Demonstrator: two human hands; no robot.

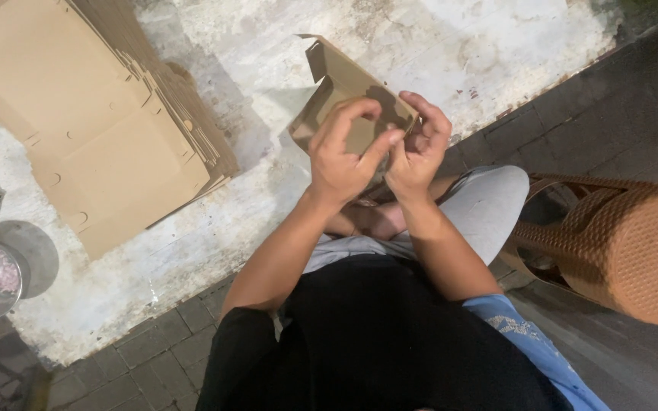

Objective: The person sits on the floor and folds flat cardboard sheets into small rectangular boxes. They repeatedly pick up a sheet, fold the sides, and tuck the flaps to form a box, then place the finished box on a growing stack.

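**Both hands on a half-folded cardboard box**

Your left hand (342, 156) and right hand (418, 152) hold a brown cardboard box (336, 99) between them, fingers (359, 114) curled tight over its near edge, thumbs pressed on the flap. The box's open walls rise just beyond your fingertips. Well off to the left of your fingers lies a stack of flat cardboard blanks (100, 129) on the pale floor (436, 46); a woven basket (634, 251) stands to the right

Box (344, 99) bottom — behind hands (378, 148)
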